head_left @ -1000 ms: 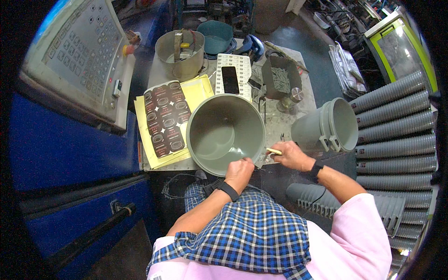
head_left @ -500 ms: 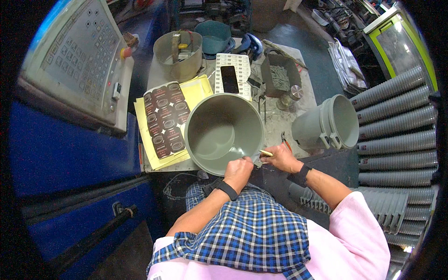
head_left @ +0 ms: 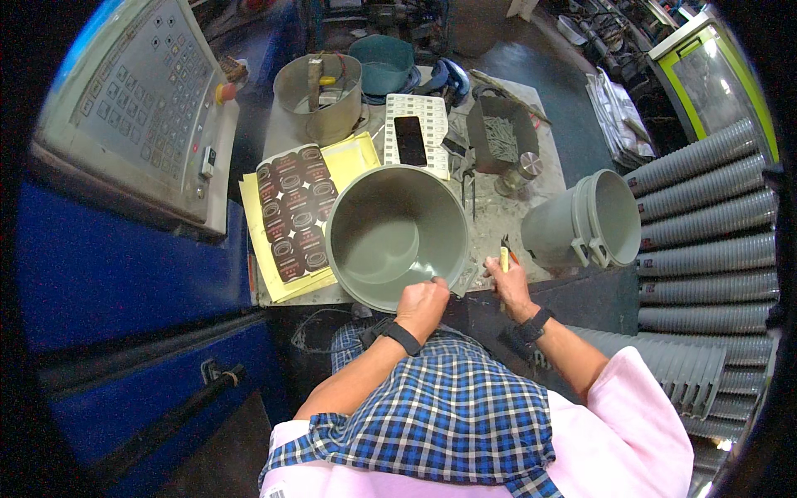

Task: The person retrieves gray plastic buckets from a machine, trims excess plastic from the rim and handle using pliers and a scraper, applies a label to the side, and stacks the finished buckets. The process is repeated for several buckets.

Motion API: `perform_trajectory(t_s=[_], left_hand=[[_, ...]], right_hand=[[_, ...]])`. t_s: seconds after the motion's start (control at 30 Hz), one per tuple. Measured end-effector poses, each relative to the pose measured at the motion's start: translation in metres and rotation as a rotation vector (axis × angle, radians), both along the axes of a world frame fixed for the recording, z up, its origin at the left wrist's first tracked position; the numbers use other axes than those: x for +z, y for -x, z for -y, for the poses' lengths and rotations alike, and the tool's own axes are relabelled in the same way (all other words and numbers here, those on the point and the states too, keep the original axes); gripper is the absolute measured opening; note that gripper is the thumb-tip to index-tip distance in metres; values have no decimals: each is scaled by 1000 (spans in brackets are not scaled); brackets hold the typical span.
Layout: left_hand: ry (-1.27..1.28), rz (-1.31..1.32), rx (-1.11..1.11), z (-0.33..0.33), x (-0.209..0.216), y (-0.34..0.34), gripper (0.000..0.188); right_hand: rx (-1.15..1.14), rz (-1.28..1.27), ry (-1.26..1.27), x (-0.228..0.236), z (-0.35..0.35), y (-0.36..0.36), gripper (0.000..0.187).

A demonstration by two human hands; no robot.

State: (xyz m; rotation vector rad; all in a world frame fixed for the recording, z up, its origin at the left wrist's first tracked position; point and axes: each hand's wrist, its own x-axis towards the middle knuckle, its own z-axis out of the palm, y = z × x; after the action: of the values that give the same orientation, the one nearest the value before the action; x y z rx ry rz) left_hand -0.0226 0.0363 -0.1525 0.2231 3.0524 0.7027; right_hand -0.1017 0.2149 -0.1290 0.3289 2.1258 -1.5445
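Observation:
A grey plastic bucket (head_left: 390,203) stands at the table's near edge, its open mouth facing me. My left hand (head_left: 422,305) is closed on the near rim of this bucket. To the right of the rim, apart from it, my right hand (head_left: 510,289) grips a slim tool with a pale yellow handle (head_left: 504,259); its working end is hidden. Pliers with red-orange handles (head_left: 512,251) lie on the table just beyond that hand.
Stacked grey buckets (head_left: 564,220) lie tilted at the right. Printed label sheets (head_left: 295,212) are on the left, a phone (head_left: 409,141) behind. A metal bin of small parts (head_left: 502,137) and a glass jar (head_left: 521,176) stand far right. A control panel (head_left: 137,108) borders the left.
My right hand has drawn away from the bucket's rim to the right, and the yellow-handled tool has turned more upright. My left hand stays on the rim; the bucket has barely shifted.

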Motion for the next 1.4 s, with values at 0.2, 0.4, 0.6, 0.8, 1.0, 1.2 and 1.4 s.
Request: perform_trajectory(t_s=[0.2, 0.4, 0.6, 0.8, 1.0, 1.2, 1.4], left_hand=[[10, 37, 11, 1, 0, 1, 9], [25, 67, 5, 5, 2, 2, 9], [66, 8, 16, 6, 4, 1, 4], [64, 0, -7, 7, 6, 3, 5], [64, 33, 10, 6, 9, 10, 4], [78, 46, 12, 4, 9, 9, 4], [63, 61, 14, 4, 8, 6, 6]], right_hand=[[-74, 331, 455, -4, 9, -10, 52], [13, 362, 481, 0, 21, -8, 67], [147, 433, 490, 4, 19, -6, 81], [237, 442, 516, 7, 7, -5, 81], [-74, 401, 620, 0, 7, -12, 61], [49, 10, 70, -14, 28, -16, 54], [172, -81, 4, 6, 15, -13, 66]])
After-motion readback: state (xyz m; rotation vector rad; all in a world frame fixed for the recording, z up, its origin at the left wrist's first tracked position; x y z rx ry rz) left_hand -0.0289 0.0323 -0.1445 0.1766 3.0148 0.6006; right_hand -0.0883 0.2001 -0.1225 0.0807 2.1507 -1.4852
